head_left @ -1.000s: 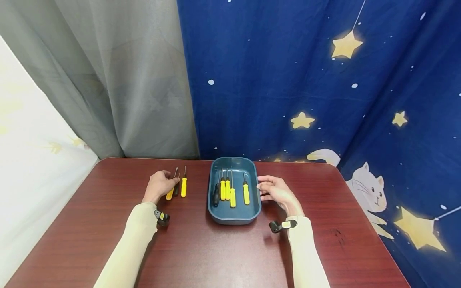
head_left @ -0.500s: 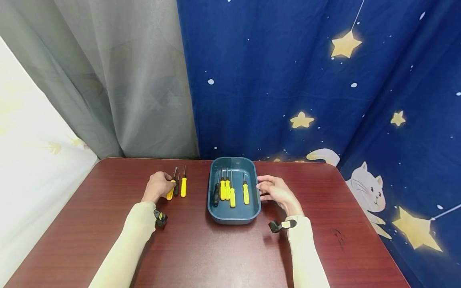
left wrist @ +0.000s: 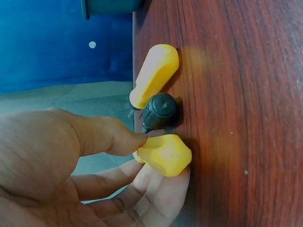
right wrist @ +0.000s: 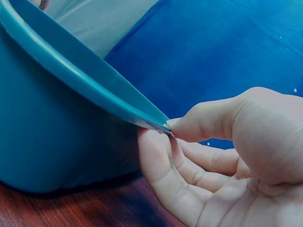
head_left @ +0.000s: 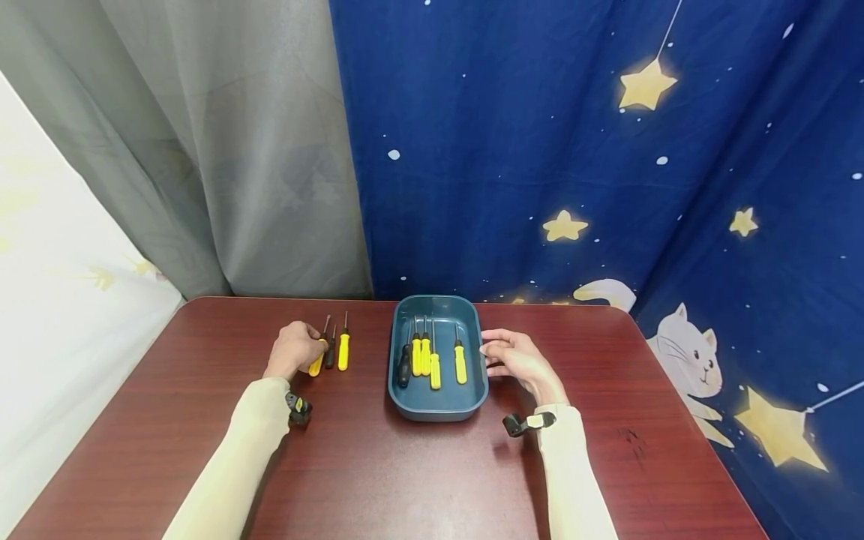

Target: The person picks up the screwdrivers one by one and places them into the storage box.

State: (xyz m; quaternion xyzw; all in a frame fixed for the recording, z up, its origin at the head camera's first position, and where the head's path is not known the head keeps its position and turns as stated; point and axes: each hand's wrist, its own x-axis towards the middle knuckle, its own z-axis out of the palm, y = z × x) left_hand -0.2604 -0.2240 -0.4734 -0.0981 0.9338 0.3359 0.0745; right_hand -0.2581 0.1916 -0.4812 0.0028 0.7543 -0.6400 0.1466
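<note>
From the head view, the left hand [head_left: 293, 349] grasps a yellow screwdriver [head_left: 316, 366] by its handle, the slim metal shaft pointing away from the person over the reddish-brown, wood-grained table [head_left: 405, 480]. Just beside that grip, on its tray side, lies a black screwdriver [head_left: 330, 355]; a little past it, another yellow screwdriver [head_left: 344, 352]. Well apart from the pinch stands the blue tray [head_left: 437, 415], holding four yellow-handled drivers [head_left: 435, 371] and one dark-handled driver [head_left: 403, 367]. The right hand [head_left: 520, 358] is at the tray's far side from the left. To my eye, the step in hand is taking hold of that one driver with the tray steadied; the next move calls for a firm pinch that clears the black neighbour.

Through the left wrist view, thumb and fingers close around a smooth, waisted yellow handle with a bulging, faceted end. Next to the thumb, the black handle looks ribbed and blunt; whether it touches the held one, I can't tell.

By the right wrist view, thumb and fingertips grip the tray's rim, a thick rounded lip on smooth, plastic-looking walls.
</note>
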